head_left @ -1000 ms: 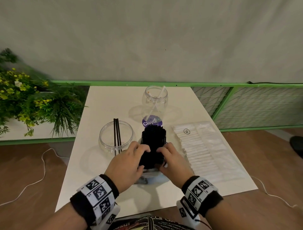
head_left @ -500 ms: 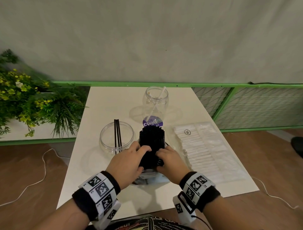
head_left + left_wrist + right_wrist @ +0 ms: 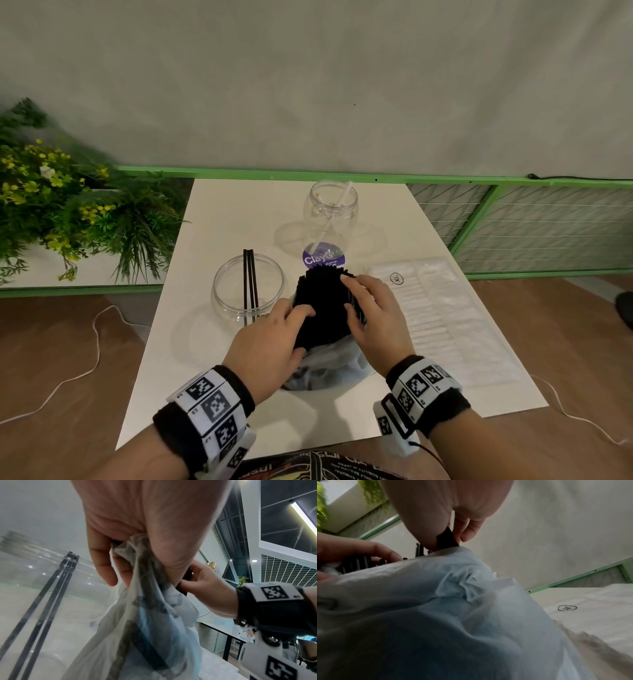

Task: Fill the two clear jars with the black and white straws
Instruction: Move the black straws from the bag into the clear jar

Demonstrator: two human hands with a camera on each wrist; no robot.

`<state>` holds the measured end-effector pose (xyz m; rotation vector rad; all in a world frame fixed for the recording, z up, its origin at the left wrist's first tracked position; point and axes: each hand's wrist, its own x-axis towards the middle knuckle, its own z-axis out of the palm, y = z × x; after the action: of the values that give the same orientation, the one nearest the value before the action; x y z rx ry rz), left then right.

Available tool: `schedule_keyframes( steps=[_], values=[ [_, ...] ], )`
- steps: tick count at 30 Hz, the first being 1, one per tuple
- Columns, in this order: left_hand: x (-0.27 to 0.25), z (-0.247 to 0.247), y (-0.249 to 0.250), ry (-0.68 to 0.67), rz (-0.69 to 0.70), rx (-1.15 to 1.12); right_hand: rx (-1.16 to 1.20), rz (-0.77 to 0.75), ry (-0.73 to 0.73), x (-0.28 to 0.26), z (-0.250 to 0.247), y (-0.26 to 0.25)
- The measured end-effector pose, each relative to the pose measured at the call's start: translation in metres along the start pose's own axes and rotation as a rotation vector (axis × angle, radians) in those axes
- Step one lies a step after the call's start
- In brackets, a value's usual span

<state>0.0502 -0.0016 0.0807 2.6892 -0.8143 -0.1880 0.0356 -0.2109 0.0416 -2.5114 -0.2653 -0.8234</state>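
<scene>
A thick bundle of black straws (image 3: 323,305) sticks out of a thin plastic bag (image 3: 325,366) at the table's middle. My left hand (image 3: 270,339) grips the bundle and the bag from the left, its fingers curled round them (image 3: 109,566). My right hand (image 3: 373,311) lies over the bundle's right side and pinches some black straws (image 3: 447,539) between thumb and fingers. The near clear jar (image 3: 219,291), left of the bundle, holds three black straws (image 3: 249,284). The far clear jar (image 3: 311,212) holds one white straw (image 3: 337,209).
A flat clear pack of white straws (image 3: 442,318) lies on the white table (image 3: 239,212), right of my hands. A purple round label (image 3: 322,257) shows beyond the bundle. Green plants (image 3: 68,212) stand off the left edge, and a green rail (image 3: 479,178) runs behind.
My right hand has slid forward along the bundle toward its far end. My left hand stays gripping the bundle and bag. The jars have not moved.
</scene>
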Motion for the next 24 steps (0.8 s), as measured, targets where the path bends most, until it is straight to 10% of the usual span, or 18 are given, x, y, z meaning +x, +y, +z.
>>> schedule_keyframes(
  steps=[24],
  values=[
    [-0.007,-0.002,-0.003,0.052,-0.006,-0.001,-0.012,0.019,-0.307,-0.009,-0.010,0.008]
  ],
)
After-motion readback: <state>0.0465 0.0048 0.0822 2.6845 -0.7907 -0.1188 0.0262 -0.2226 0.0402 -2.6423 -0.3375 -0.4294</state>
